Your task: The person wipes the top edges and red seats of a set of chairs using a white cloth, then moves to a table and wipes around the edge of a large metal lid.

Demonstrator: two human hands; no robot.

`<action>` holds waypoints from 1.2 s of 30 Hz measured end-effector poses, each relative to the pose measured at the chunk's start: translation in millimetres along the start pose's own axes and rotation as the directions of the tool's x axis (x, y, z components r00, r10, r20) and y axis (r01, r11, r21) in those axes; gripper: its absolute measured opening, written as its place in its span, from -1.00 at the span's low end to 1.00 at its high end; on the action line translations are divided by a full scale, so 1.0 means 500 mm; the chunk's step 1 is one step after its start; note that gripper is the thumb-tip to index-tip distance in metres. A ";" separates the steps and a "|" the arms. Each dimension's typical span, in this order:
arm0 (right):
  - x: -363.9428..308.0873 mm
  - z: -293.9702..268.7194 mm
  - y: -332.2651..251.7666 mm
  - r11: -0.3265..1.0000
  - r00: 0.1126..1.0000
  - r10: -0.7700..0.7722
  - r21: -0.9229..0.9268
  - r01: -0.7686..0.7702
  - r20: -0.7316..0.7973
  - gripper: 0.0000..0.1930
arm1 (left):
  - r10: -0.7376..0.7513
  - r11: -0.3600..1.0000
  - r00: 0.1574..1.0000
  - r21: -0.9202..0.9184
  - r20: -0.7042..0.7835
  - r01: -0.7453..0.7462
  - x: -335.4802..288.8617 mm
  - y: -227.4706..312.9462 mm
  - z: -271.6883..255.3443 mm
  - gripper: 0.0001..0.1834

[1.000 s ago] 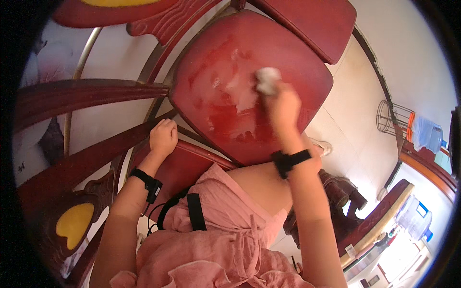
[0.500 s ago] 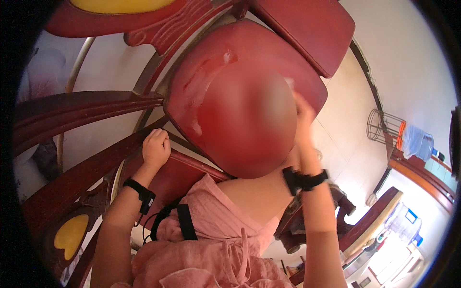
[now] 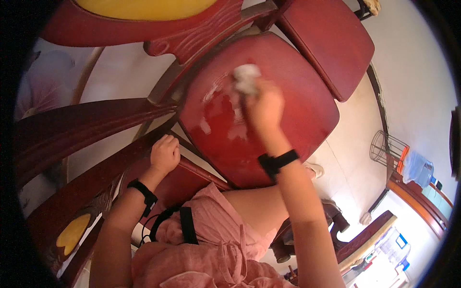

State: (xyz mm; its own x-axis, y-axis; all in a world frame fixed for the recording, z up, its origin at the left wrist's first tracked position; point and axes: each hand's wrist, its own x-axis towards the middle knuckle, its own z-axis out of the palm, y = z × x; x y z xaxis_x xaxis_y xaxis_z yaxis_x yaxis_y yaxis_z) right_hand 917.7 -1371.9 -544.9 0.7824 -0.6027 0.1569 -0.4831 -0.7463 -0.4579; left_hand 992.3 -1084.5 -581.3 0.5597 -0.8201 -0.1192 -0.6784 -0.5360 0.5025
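A whitish crumpled cloth (image 3: 247, 78) is gripped in my right hand (image 3: 265, 106), which is smeared by motion. Under it lies the glossy red seat (image 3: 297, 101) of a chair, with wet, shiny streaks on its left part. My left hand (image 3: 165, 152) is closed, its fingers curled over a dark red wooden rail (image 3: 103, 175) left of the seat. Black bands circle both my wrists.
Another red seat (image 3: 331, 43) adjoins at the upper right. A carved backrest with a yellow panel (image 3: 149, 7) rises at the upper left. Pale floor tiles (image 3: 343, 163) show to the right. Beyond stand a wire rack (image 3: 384, 146) and a blue water jug (image 3: 420, 169).
My right hand has swept left with the cloth, from the seat's right side to its upper middle. The left hand stays on the rail. The whole view has shifted slightly.
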 end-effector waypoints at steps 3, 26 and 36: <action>-0.055 0.070 -0.104 0.964 0.965 -0.204 0.207 0.168 0.167 -0.63 | 0.027 1.000 1.000 -0.007 0.004 -0.027 0.011 -0.002 0.020 -0.98; 0.145 -0.078 0.152 0.835 0.841 0.505 -0.138 -0.533 -0.197 -0.62 | -0.005 0.999 0.998 -0.041 -0.065 0.002 -0.004 -0.005 -0.001 -0.94; 0.009 0.069 -0.147 0.858 0.700 -0.513 0.314 0.407 0.497 -0.58 | 0.055 0.998 0.997 0.000 -0.046 -0.056 -0.010 -0.018 0.012 -0.96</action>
State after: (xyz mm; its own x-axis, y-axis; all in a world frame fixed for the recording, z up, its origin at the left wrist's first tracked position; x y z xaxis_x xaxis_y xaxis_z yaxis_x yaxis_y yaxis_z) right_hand 970.4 -1310.2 -540.6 0.9908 0.1015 -0.0898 0.0269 -0.7968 -0.6036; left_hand 992.7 -1077.0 -590.6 0.5425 -0.8385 -0.0515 -0.7086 -0.4897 0.5081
